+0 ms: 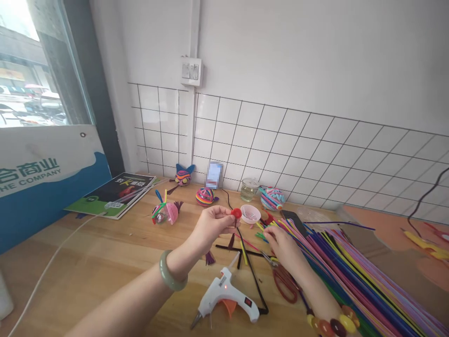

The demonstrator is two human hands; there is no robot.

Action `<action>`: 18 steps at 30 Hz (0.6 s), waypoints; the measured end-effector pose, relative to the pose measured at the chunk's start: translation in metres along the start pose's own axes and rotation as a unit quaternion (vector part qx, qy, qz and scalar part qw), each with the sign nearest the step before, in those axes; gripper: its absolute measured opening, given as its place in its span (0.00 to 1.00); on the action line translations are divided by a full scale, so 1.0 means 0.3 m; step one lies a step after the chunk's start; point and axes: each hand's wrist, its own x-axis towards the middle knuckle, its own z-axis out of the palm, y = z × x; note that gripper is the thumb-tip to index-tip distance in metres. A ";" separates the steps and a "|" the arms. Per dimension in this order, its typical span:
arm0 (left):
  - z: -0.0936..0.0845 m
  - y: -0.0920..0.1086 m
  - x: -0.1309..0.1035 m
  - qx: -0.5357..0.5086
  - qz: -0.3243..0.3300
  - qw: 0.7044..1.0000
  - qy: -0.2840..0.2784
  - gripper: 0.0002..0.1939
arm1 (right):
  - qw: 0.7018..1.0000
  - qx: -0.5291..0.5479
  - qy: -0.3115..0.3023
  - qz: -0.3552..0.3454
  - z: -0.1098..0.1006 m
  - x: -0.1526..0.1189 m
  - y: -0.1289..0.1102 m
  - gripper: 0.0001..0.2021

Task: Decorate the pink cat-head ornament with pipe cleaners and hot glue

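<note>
My left hand (213, 223), with a green bangle (166, 271) on its wrist, is closed on a small red disc (236, 213). Its fingertips pinch the disc's edge in front of a pink bowl (250, 214) with small bits inside. My right hand (283, 245) has its fingers drawn together above the scissors (286, 283); what they hold, if anything, does not show. Short green and yellow pieces lie by those fingertips. Between my arms rests a white glue gun (224, 292), its small light glowing red. Black pipe-cleaner pieces (252, 274) lie beyond and beside it.
Many coloured pipe cleaners (336, 262) spread along the right. Wrapped ornaments stand at the back: a blue-eared one (184, 175), a striped ball (205, 196), a pink-blue ball (272, 199). A pink fish-like one (166, 211), a jar (249, 189), a phone (213, 175) and a magazine (112, 194) sit around.
</note>
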 end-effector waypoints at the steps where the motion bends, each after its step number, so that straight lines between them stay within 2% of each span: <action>1: 0.003 -0.001 -0.002 -0.004 -0.003 1.000 0.000 0.11 | 0.999 0.034 0.011 -0.019 -0.008 0.009 -0.040 0.10; 5: 0.019 0.003 -0.014 -0.012 -0.007 1.000 0.004 0.13 | 0.984 0.145 0.050 -0.089 -0.018 0.024 -0.202 0.12; 8: 0.028 0.008 -0.024 -0.011 -0.002 1.000 0.004 0.13 | 0.963 0.229 0.088 -0.110 -0.006 0.019 -0.276 0.10; 11: 0.032 0.008 -0.030 0.008 0.003 1.000 0.002 0.11 | 0.944 0.294 0.108 -0.098 0.010 0.012 -0.298 0.09; 18: 0.034 -0.006 -0.032 0.074 0.030 0.997 0.006 0.06 | 0.948 0.289 0.111 -0.076 0.024 0.003 -0.291 0.09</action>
